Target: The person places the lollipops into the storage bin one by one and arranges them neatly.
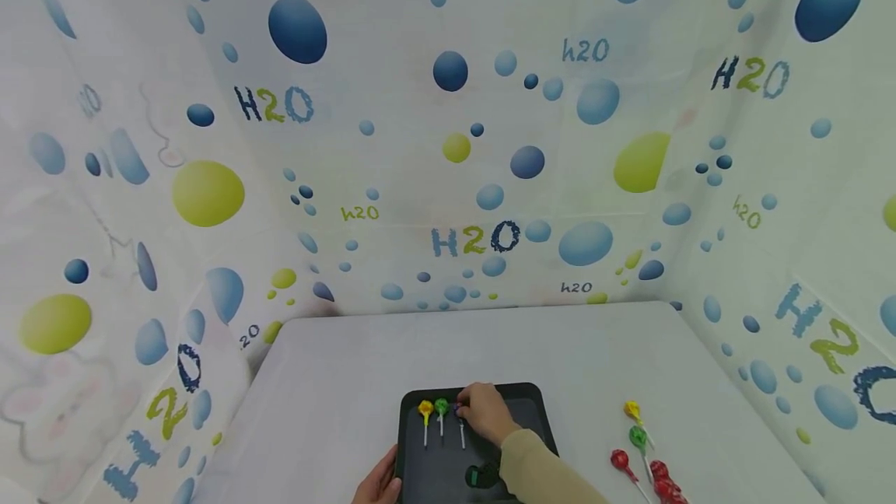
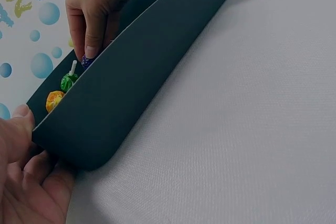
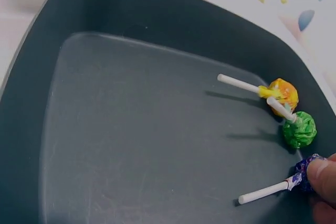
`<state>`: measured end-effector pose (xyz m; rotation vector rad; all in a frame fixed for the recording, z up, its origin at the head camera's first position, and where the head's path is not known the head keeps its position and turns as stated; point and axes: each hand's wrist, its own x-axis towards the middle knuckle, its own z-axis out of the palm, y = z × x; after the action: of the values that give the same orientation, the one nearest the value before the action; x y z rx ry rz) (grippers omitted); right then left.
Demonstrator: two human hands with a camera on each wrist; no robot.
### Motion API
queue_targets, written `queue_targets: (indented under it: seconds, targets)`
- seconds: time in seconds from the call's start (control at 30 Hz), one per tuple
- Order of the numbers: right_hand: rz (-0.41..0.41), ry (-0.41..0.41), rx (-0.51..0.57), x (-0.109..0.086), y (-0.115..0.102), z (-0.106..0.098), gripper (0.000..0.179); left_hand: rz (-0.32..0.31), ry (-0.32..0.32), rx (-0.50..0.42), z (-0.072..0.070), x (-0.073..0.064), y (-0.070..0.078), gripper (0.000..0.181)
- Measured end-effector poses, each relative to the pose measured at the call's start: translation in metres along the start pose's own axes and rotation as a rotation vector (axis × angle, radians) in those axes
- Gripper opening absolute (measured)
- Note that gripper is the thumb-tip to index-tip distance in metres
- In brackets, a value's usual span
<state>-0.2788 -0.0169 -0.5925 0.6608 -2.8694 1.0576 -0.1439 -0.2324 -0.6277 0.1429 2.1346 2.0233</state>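
A dark rectangular tray (image 1: 434,477) lies on the white table. My left hand (image 1: 378,479) grips its left side, thumb over the rim and fingers underneath in the left wrist view. Inside, along the far wall, a yellow lollipop (image 1: 425,408) and a green lollipop (image 1: 442,406) lie side by side, sticks toward me. To their right, my right hand (image 1: 486,413) pinches the wrapped head of a purple-blue lollipop (image 3: 303,174) between thumb and fingers. Its white stick points back into the tray, low over the floor.
Right of the tray, on the table, lie another yellow lollipop (image 1: 633,410), a green one (image 1: 638,436), a red one (image 1: 620,459) and a bunch of red ones (image 1: 665,482). A white curtain (image 1: 392,177) with coloured dots surrounds the table's back and sides.
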Motion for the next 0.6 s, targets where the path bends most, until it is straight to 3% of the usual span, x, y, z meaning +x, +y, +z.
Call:
queue_targets:
  seconds: [0.6]
  targets:
    - [-0.009, 0.029, -0.021, 0.0005, -0.0013, 0.0023, 0.015, -0.017, 0.003, -0.059, -0.0004, 0.0007, -0.0020, 0.069]
